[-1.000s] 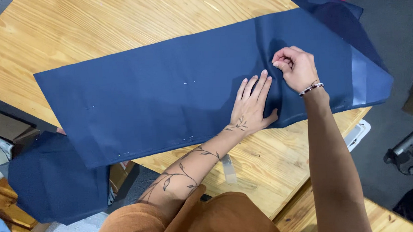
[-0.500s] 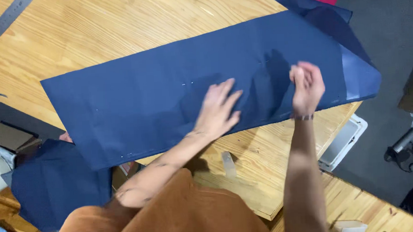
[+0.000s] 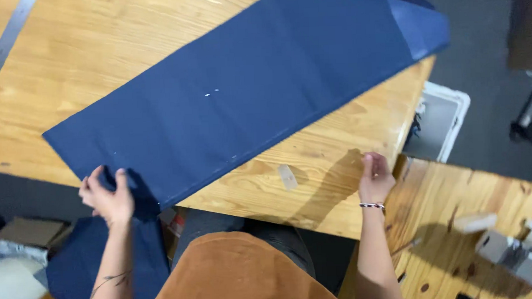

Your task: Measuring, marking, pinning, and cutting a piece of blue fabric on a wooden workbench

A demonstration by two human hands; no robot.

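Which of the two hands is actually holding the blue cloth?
The left hand grips the blue cloth at its near corner by the table edge; the right hand hovers off the cloth, over bare wood.

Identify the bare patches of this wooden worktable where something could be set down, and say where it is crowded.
Bare wood lies above the long navy-blue fabric strip, toward the wooden table's far left. A narrower bare band runs along the near edge between the left hand and right hand, holding only a small pale tag. The fabric fills the diagonal middle.
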